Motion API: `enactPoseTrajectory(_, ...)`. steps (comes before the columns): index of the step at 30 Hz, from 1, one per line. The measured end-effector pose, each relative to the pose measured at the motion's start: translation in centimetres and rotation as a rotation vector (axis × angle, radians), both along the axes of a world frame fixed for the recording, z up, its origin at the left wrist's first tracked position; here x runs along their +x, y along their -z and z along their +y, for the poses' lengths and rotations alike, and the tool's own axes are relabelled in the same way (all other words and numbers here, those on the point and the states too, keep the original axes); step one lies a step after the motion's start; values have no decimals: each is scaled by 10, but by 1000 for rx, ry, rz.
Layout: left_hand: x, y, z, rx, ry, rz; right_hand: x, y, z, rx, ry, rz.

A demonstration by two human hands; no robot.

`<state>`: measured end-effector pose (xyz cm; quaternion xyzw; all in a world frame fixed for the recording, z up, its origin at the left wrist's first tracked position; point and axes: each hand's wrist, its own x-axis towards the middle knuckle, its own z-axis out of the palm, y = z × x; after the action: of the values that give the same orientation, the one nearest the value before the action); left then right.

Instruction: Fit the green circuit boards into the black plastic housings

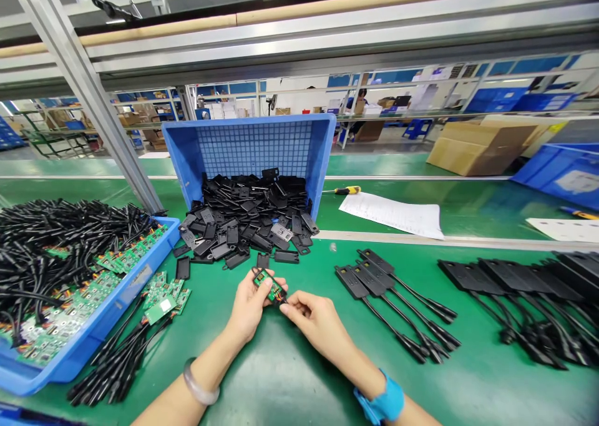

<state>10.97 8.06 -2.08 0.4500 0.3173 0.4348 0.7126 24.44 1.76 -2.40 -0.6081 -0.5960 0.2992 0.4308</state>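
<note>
above the green worktop (281, 376), before a blue crate (257, 145), the left hand (248, 302) holds a circuit board (264, 284), the right hand (317, 320) pinches its wired end; a carton (477, 148) sits behind, a blue stool (418, 128) in the room beyond.

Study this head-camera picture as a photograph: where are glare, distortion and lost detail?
Head view: pale glare on the green worktop near the bottom edge; the metal post leans, probably wide-angle distortion; print on the paper sheet is illegible, while the circuit board in the left hand shows fairly clearly.
</note>
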Motion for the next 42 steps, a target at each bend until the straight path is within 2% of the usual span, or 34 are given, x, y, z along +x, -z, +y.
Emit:
enactPoseTrajectory(8, 5, 0, -6, 37, -45, 13, 2, 4, 5, -73, -19, 233)
enactPoseTrajectory(17, 4, -2, -8, 28, -42, -38, -1, 8, 8, -104, -47, 295)
enactPoseTrajectory(23, 6, -4, -14, 138, -131, 28, -2, 8, 9, -26, 62, 129)
enactPoseTrajectory(29, 8, -9, -11, 138, -132, 55, -3, 6, 7, 27, 27, 31)
enactPoseTrajectory(33, 7, -8, -7, 81, -40, 147, 4, -3, 2, 239, 16, -204)
enactPoseTrajectory(37, 9, 3, -10, 112, 112, 250, 15, -4, 1, 442, -11, -453)
enactPoseTrajectory(42, 10, 13, -14, 266, 161, 375, 20, 0, 3, 516, -26, -719)
